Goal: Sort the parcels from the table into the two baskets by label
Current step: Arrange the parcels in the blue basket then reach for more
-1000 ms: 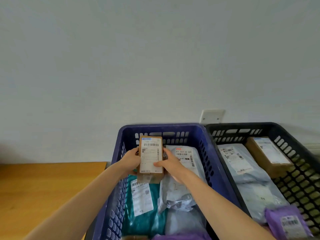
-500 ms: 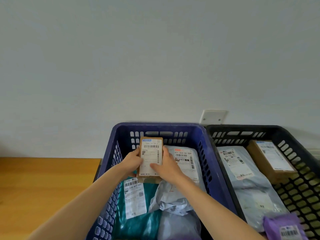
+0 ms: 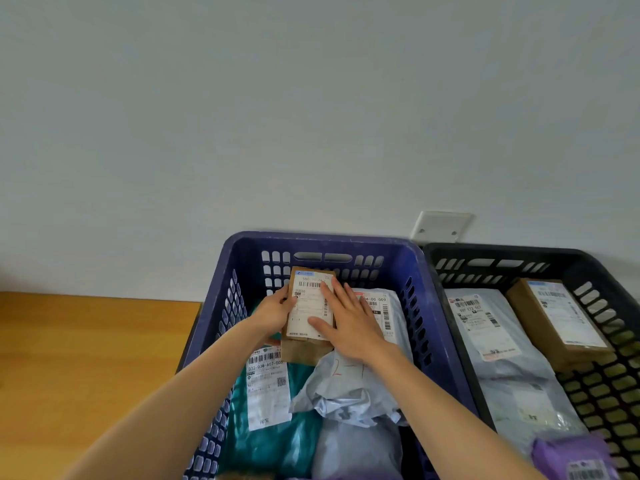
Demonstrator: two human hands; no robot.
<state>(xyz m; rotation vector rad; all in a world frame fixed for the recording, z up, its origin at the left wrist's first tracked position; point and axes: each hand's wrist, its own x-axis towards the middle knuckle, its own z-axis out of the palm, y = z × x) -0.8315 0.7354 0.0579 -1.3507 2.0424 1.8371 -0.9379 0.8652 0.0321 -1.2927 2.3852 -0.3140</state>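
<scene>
A small brown cardboard parcel [image 3: 306, 308] with a white barcode label lies inside the blue basket [image 3: 239, 265], near its far wall, on top of other parcels. My left hand [image 3: 273, 311] grips the parcel's left edge. Flat on the label lies my right hand [image 3: 349, 317], its fingers straight and spread. Under the parcel are a teal bag [image 3: 273, 445] with a white label and a grey bag [image 3: 349, 389]. The black basket [image 3: 502, 254] stands right beside the blue one.
The black basket holds grey bags [image 3: 491, 327], a brown box [image 3: 554, 317] and a purple bag [image 3: 575, 459]. A wooden table top [image 3: 86, 358] lies to the left. A white wall plate [image 3: 441, 226] sits behind the baskets on the plain wall.
The brown parcel has gone down from above the basket onto the parcels inside. My right hand has flattened on top of it. The view has tilted slightly left.
</scene>
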